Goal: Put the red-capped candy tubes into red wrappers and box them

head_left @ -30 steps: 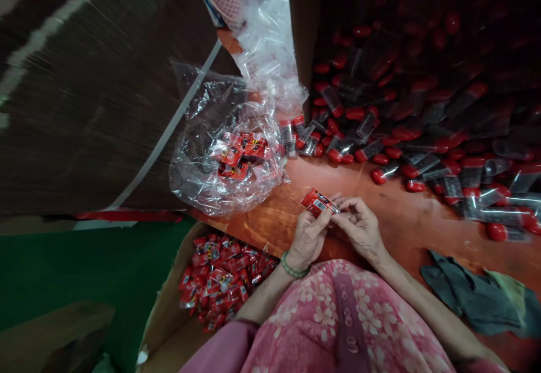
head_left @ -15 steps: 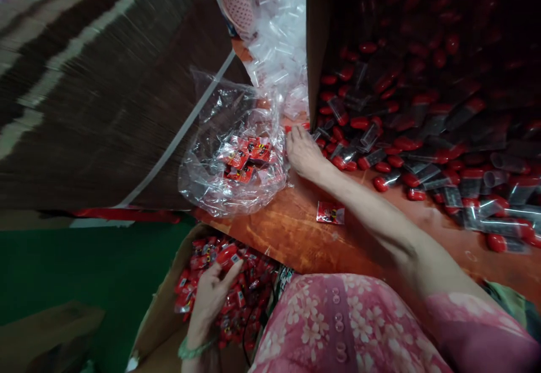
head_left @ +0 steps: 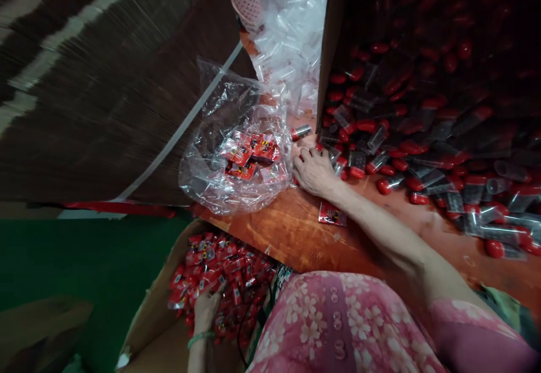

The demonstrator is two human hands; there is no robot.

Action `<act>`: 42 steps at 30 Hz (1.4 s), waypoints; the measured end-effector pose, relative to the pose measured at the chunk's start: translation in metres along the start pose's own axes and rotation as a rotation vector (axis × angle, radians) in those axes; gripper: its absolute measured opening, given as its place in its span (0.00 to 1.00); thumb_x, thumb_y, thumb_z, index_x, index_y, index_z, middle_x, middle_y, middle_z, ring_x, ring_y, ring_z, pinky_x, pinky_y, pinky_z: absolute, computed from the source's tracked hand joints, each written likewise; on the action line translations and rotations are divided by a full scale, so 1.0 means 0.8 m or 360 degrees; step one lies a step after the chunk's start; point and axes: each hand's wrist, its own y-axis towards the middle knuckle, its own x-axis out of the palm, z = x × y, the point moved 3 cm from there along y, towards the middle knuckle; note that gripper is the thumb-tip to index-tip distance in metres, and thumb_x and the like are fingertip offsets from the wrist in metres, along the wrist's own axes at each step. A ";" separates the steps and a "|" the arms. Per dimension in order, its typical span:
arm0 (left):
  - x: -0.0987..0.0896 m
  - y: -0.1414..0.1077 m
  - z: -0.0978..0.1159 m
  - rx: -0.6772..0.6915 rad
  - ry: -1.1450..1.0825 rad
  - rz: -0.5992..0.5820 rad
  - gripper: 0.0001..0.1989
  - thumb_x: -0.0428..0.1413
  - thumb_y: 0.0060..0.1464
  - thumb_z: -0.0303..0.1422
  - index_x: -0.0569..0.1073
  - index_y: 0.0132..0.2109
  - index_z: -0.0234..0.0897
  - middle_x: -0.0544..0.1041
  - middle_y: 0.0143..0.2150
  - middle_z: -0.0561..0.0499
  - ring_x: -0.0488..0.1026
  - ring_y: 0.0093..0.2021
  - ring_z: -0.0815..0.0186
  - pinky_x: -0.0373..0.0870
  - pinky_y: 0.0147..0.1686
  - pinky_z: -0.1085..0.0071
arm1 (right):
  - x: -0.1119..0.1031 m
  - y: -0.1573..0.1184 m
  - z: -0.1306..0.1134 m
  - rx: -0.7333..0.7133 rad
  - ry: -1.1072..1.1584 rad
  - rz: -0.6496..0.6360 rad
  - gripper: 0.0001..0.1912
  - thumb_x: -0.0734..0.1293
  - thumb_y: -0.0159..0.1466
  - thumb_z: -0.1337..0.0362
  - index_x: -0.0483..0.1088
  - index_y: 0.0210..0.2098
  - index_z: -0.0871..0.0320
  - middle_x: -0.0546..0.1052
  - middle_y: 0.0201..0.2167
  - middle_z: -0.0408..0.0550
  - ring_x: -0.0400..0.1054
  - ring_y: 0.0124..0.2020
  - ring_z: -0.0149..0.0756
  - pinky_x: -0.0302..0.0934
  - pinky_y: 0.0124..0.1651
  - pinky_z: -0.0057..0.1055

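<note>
My left hand [head_left: 207, 308], with a pale green bracelet at its wrist, is down in an open cardboard box [head_left: 141, 311] among small red wrapped packets [head_left: 236, 266]. Its thumb stands apart from the fingers, and I make out nothing held between them. On the orange tabletop [head_left: 270, 223], my right hand [head_left: 316, 171] has its fingers curled down over a red-capped clear tube [head_left: 296, 179], mostly hidden beneath them. Just beyond lies another red-capped tube [head_left: 301, 132]. A flat red packet [head_left: 332, 214] rests below my right wrist.
A clear plastic bag [head_left: 203, 176] holding several red packets sits left of my right hand. A large dark carton [head_left: 323, 57] spills red-capped tubes [head_left: 454, 198] across the right side. Clear plastic pieces [head_left: 291, 40] are heaped behind. A strapped brown stack [head_left: 139, 97] stands at left.
My left hand has lowered into the box, and the red packet it held has left its fingers. My right hand has drawn nearer to me, uncovering a tube near the carton's corner.
</note>
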 end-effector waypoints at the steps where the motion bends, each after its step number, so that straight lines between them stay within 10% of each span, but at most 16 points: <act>1: 0.003 0.002 0.002 -0.0002 0.0002 0.0014 0.16 0.56 0.48 0.48 0.75 0.29 0.40 0.71 0.18 0.49 0.78 0.34 0.47 0.74 0.35 0.58 | -0.001 -0.010 0.004 -0.0020 -0.0007 -0.0029 0.23 0.51 0.75 0.58 0.69 0.56 0.63 0.71 0.58 0.67 0.66 0.55 0.58 0.57 0.57 0.57; 7: 0.003 0.008 0.006 -0.0035 0.0041 0.0148 0.28 0.55 0.50 0.45 0.76 0.51 0.27 0.83 0.42 0.33 0.78 0.53 0.41 0.74 0.50 0.54 | -0.027 -0.044 0.039 -0.0079 -0.0028 -0.0350 0.16 0.61 0.70 0.61 0.76 0.46 0.64 0.77 0.48 0.65 0.70 0.51 0.58 0.63 0.53 0.52; 12: -0.019 -0.017 0.041 0.0150 -0.0001 0.0127 0.26 0.53 0.55 0.47 0.79 0.50 0.31 0.84 0.45 0.38 0.80 0.51 0.48 0.75 0.50 0.60 | -0.040 0.011 0.044 -0.0038 0.0057 -0.0339 0.22 0.52 0.70 0.75 0.73 0.53 0.66 0.78 0.49 0.65 0.73 0.49 0.48 0.66 0.50 0.40; 19: -0.018 -0.132 0.227 0.1454 -0.0532 0.0205 0.14 0.57 0.62 0.40 0.82 0.45 0.36 0.85 0.44 0.43 0.82 0.43 0.59 0.78 0.48 0.64 | -0.004 0.099 0.027 0.0014 0.0003 -0.0094 0.25 0.48 0.70 0.76 0.68 0.59 0.71 0.73 0.57 0.70 0.65 0.60 0.56 0.60 0.61 0.51; 23: 0.023 -0.189 0.323 0.2456 -0.0432 0.0086 0.13 0.57 0.63 0.33 0.79 0.52 0.35 0.83 0.50 0.40 0.82 0.51 0.58 0.79 0.55 0.63 | 0.000 0.069 0.020 -0.0066 -0.0015 -0.0079 0.23 0.49 0.71 0.74 0.69 0.56 0.69 0.75 0.53 0.68 0.66 0.56 0.56 0.61 0.57 0.50; 26: 0.059 -0.201 0.360 0.2822 -0.0194 -0.0051 0.18 0.56 0.64 0.32 0.75 0.59 0.32 0.78 0.59 0.34 0.76 0.62 0.52 0.75 0.62 0.55 | 0.000 0.025 0.019 -0.0095 -0.0024 -0.0093 0.23 0.49 0.71 0.74 0.67 0.58 0.69 0.73 0.56 0.68 0.67 0.55 0.56 0.60 0.56 0.50; 32: 0.102 -0.195 0.371 0.3044 0.0050 0.0023 0.17 0.53 0.66 0.29 0.73 0.59 0.30 0.79 0.58 0.36 0.75 0.62 0.53 0.75 0.63 0.53 | 0.002 -0.049 0.038 -0.0206 -0.0071 -0.0174 0.21 0.52 0.73 0.71 0.68 0.59 0.61 0.75 0.52 0.62 0.68 0.52 0.53 0.58 0.54 0.48; 42: 0.105 -0.192 0.368 0.3173 -0.0090 0.0300 0.12 0.51 0.66 0.25 0.76 0.51 0.31 0.82 0.50 0.40 0.78 0.56 0.57 0.79 0.54 0.57 | -0.001 -0.087 0.083 -0.0603 -0.0091 -0.0096 0.16 0.60 0.72 0.68 0.71 0.56 0.58 0.75 0.59 0.59 0.65 0.60 0.52 0.55 0.55 0.47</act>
